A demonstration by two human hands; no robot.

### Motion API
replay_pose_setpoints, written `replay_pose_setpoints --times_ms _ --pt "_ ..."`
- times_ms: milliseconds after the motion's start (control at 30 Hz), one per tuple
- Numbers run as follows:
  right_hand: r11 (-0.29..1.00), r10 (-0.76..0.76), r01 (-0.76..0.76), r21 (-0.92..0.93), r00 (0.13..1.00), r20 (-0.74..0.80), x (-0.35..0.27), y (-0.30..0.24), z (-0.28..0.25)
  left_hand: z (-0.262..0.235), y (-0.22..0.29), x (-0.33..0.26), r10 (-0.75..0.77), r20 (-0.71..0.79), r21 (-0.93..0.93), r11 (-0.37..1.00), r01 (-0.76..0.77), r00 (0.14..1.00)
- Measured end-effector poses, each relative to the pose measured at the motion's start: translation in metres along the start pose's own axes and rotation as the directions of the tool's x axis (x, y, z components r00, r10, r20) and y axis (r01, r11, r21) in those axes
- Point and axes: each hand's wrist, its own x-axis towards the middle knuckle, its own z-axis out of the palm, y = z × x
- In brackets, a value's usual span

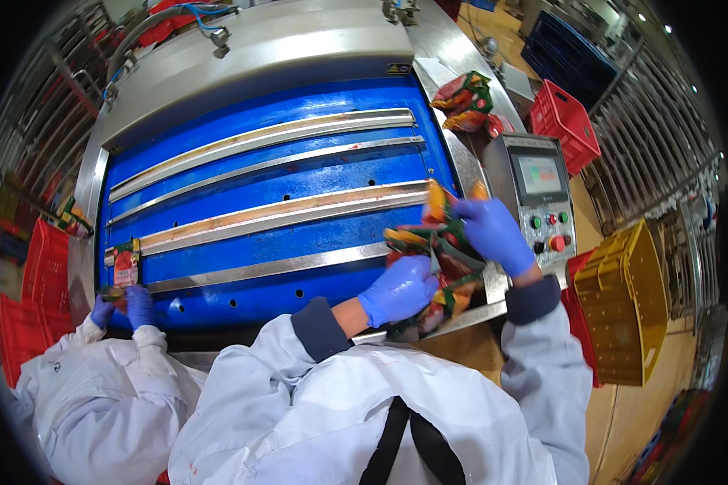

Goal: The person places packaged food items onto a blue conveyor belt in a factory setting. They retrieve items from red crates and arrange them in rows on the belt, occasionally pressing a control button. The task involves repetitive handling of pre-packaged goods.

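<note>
My right hand [495, 234], in a purple-blue glove, is closed on the upper part of a red, green and yellow food packet [435, 202]. Lower and to the left, my gloved left hand [400, 287] presses its curled fingers against a bunch of similar packets [453, 263]; they hide exactly what it grips. This bunch lies at the right front corner of the machine's blue bed [251, 166]. Metal sealing bars [299, 212] run across the bed. Near its left end, one flat packet [126, 264] lies over a bar.
A co-worker's gloved hands [129, 305] handle a packet at the left front. More packets [465, 101] lie on the machine's right rim. The control panel [539, 174] stands beside my right hand. A yellow crate [623, 303] and red crates [562, 125] flank the machine.
</note>
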Motion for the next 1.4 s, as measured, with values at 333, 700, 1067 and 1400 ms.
replay_pose_setpoints --times_ms 333,700,1067,1400 --pt "0.864 -0.432 0.435 0.255 0.899 -0.069 0.285 0.013 -0.003 -0.082 -0.035 0.114 -0.223 -0.492 -0.119 0.975 0.189 0.842" --pt "0.687 0.252 -0.326 0.649 0.945 0.207 0.166 0.113 0.113 -0.068 -0.163 0.069 -0.405 -0.609 -0.013 0.864 0.503 0.681" --pt "0.636 0.138 -0.136 0.759 0.989 0.062 0.112 0.089 0.171 -0.068 -0.132 0.064 -0.534 -0.355 -0.510 0.799 0.320 0.767" --pt "0.647 0.202 -0.132 0.751 0.979 -0.002 0.047 0.056 0.152 -0.033 -0.142 0.007 -0.488 -0.395 -0.199 0.873 0.446 0.778"
